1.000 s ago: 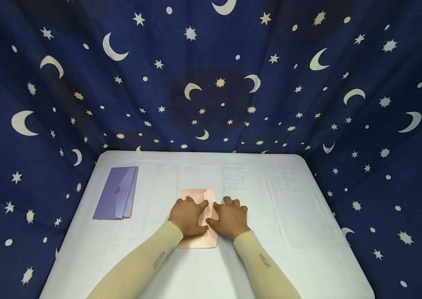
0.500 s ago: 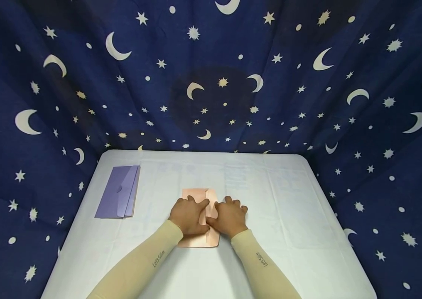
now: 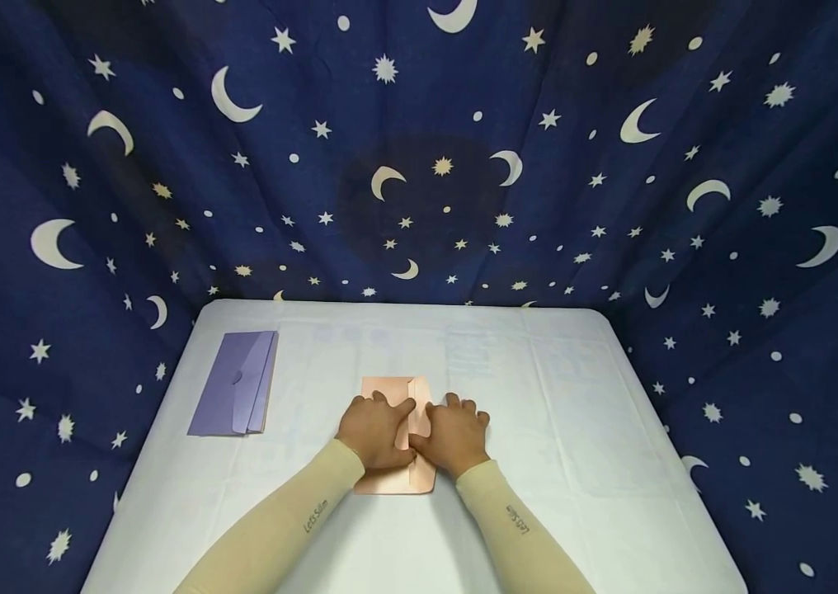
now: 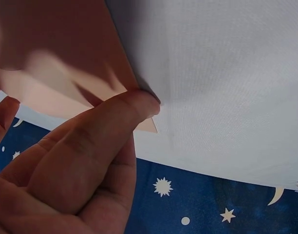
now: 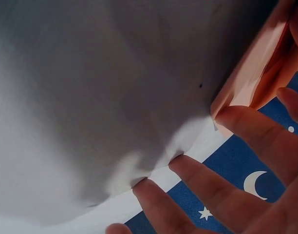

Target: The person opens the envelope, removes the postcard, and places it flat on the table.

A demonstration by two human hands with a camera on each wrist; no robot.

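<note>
A peach paper envelope (image 3: 389,480) lies on the white table, its flap strip on the right side. My left hand (image 3: 373,429) spans the envelope from above. Its forefinger and thumb reach to the flap line, while in the left wrist view curled fingers (image 4: 90,151) hold the envelope's outer edge. At the envelope's right side, the thumb of my right hand (image 3: 454,433) touches the flap line near the left thumb. In the right wrist view one fingertip meets the envelope's edge (image 5: 246,80), and other straight fingers (image 5: 212,187) rest on the tabletop. The thumb's contact is hidden there.
A purple envelope (image 3: 222,388) lies at the table's left, with a brownish edge showing beneath it. The white-covered table (image 3: 575,412) has rounded far corners. A dark blue curtain (image 3: 419,107) with moons and stars stands behind and on both sides.
My right thumb has shifted slightly left at the flap line, and the right forearm has moved a little left. The left hand stays on the envelope. The view shifted slightly.
</note>
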